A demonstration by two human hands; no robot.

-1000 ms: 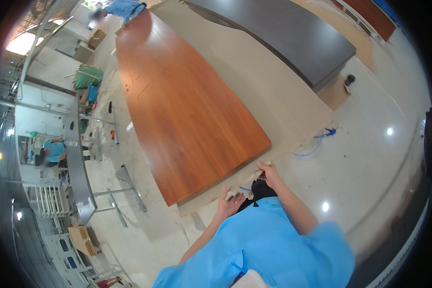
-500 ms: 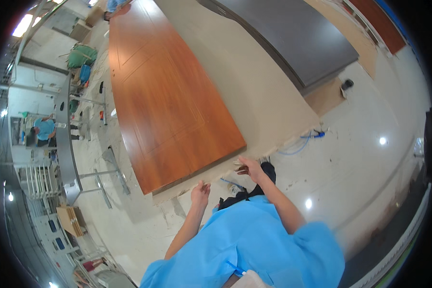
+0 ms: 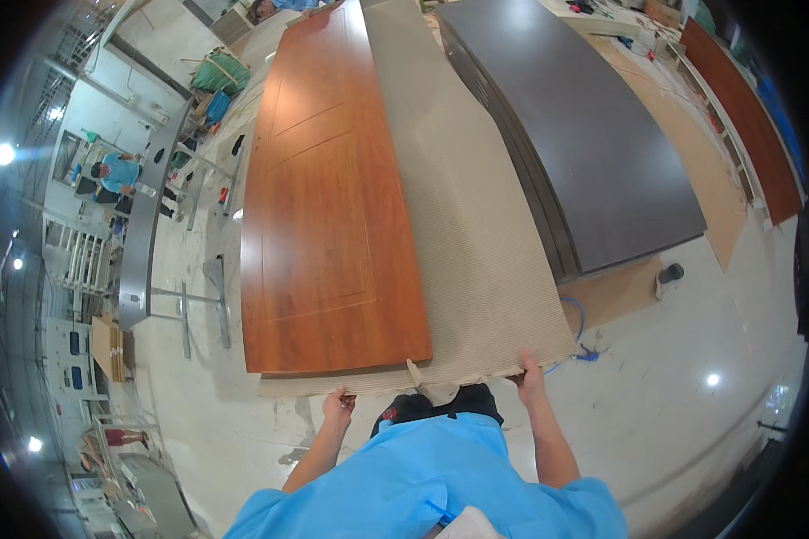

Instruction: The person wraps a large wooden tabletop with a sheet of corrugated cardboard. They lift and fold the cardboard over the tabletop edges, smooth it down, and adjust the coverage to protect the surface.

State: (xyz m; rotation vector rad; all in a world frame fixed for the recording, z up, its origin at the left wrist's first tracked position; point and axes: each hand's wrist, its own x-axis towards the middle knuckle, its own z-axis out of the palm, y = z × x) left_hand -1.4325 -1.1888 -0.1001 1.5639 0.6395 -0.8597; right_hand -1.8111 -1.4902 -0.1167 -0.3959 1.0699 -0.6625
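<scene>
Two hands are in view at the lower centre of the frame, both belonging to the person in the blue shirt. The left hand grips the near edge of one corrugated cardboard sheet, fingers curled over it. The right hand grasps the same edge further right, near the sheet's lower right corner. The sheet runs from the lower centre up to the top of the frame.

One brown wooden door lies flat on the left half of the cardboard sheet, with its near end just above the left hand. One dark grey panel lies to the right of the sheet, in the upper right of the frame, its long edge just beside the cardboard. One further reddish-brown panel lies along the right rim, well apart from the hands.

One blue hose lies on the pale floor, near the right hand. One other person in a blue top stands at the left of the frame, beside a long grey workbench.
</scene>
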